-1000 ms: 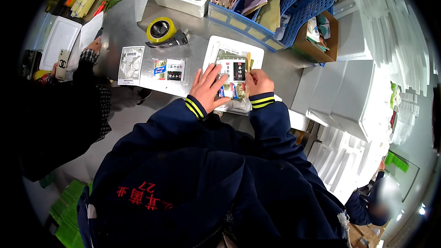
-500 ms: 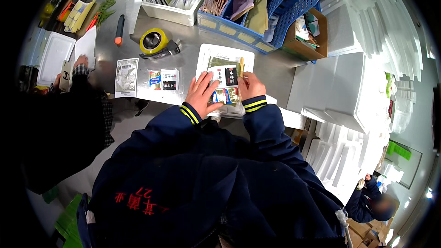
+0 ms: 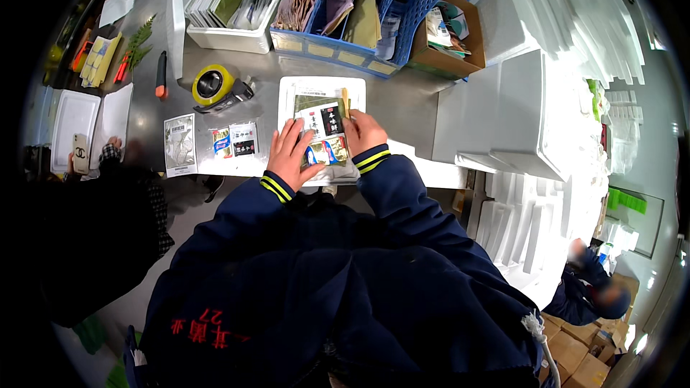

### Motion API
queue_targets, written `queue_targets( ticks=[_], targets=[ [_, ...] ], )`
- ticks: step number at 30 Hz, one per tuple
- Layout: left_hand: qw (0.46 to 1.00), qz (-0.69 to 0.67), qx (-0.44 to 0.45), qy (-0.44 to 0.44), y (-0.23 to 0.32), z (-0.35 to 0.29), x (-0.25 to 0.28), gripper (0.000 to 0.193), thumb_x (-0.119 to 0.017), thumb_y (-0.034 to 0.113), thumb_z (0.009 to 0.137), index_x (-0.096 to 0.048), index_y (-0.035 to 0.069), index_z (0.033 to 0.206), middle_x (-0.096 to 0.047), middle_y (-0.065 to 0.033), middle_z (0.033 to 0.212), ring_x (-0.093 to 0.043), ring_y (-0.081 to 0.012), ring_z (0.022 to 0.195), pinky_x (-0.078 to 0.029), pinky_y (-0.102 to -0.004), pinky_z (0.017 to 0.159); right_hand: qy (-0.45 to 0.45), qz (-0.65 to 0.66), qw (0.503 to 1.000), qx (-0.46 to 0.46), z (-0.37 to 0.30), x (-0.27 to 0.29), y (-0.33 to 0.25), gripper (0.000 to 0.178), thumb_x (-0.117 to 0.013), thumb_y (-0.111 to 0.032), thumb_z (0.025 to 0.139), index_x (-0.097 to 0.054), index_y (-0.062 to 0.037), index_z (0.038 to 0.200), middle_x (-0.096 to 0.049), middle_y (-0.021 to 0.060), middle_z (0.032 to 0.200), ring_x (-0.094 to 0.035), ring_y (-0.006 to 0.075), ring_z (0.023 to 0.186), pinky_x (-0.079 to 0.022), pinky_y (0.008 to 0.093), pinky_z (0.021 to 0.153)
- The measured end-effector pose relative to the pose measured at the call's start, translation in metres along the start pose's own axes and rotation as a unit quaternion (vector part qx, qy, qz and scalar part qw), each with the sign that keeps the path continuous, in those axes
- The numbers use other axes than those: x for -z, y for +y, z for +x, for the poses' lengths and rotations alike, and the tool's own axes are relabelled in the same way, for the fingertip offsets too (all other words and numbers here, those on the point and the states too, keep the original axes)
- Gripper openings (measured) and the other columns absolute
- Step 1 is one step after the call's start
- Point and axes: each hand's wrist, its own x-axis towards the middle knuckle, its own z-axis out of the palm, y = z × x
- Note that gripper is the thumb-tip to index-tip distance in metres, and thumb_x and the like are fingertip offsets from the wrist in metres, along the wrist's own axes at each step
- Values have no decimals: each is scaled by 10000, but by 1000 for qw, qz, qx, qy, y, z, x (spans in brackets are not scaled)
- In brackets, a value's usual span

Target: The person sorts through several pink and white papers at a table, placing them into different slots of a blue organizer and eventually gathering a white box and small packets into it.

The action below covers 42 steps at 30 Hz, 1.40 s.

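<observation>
A shallow white tray (image 3: 287, 90) lies at the bench's near edge, in front of me. In it are a green sheet (image 3: 307, 103), a slim yellowish stick (image 3: 345, 99), a black-and-white sachet (image 3: 332, 121) and small blue-and-gold packets (image 3: 327, 151). My left hand (image 3: 289, 156) rests on the left side of these packets, its fingers spread. Along the tray's right side my right hand (image 3: 368, 133) has bent, closed fingers, with the thumb beside the stick's lower end. What the right fingertips grip is hidden.
To the left lie a clear packet of sachets (image 3: 233, 141), a printed pouch (image 3: 180, 144), a tape dispenser (image 3: 215, 88) and a cutter knife (image 3: 161, 75). Behind stand a white box (image 3: 230, 39), a blue divided basket (image 3: 334, 54) and a carton (image 3: 449, 65). A co-worker's hand (image 3: 113, 144) is far left.
The whole view has shifted, so bench things sit farther left in the picture. Both my hands keep nearly the same places on the tray's contents.
</observation>
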Motion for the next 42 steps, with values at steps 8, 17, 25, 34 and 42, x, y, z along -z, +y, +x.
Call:
queue_targets(
  ticks=[8, 17, 25, 34, 42],
  targets=[
    [1000, 14, -3, 10, 0, 0, 1, 670, -662, 367, 687, -400, 66, 1225, -261, -159, 1350, -213, -337, 1265, -188, -521, 981, -9, -122, 985, 125, 0, 9, -16, 213, -576, -72, 727, -607, -63, 937, -511, 107, 701, -505, 298, 687, -430, 370, 601],
    [1000, -4, 7, -6, 1, 2, 1, 679, -661, 328, 690, -371, 41, 1232, -260, -151, 1356, -199, -339, 1273, -164, -490, 1001, -73, 21, 997, 28, 5, 7, -25, 140, -592, -165, 743, -571, -44, 811, -564, 121, 696, -557, 300, 600, -454, 365, 532],
    [1000, -13, -9, 15, -2, 0, -2, 735, -678, 309, 670, -328, 23, 1251, -278, -159, 1350, -215, -345, 1269, -166, -487, 1002, -166, 63, 984, -4, 0, 6, -28, 206, -636, -190, 741, -598, -26, 859, -616, 128, 682, -620, 239, 616, -488, 295, 553],
    [1000, -10, -6, 17, 5, -1, 8, 604, -615, 275, 740, -370, 89, 1259, -253, -149, 1363, -189, -340, 1278, -158, -503, 1000, -144, 174, 974, -21, 4, 20, -25, 152, -571, -153, 781, -589, -28, 867, -608, 142, 702, -607, 266, 614, -484, 310, 569],
    [998, 25, -33, -45, 21, 22, 8, 597, -619, 316, 729, -410, 111, 1249, -296, -147, 1341, -243, -320, 1259, -191, -481, 1002, -74, 190, 978, -32, 5, 24, -4, 153, -598, -146, 766, -593, -24, 859, -602, 129, 667, -600, 219, 562, -467, 284, 519]
  ],
)
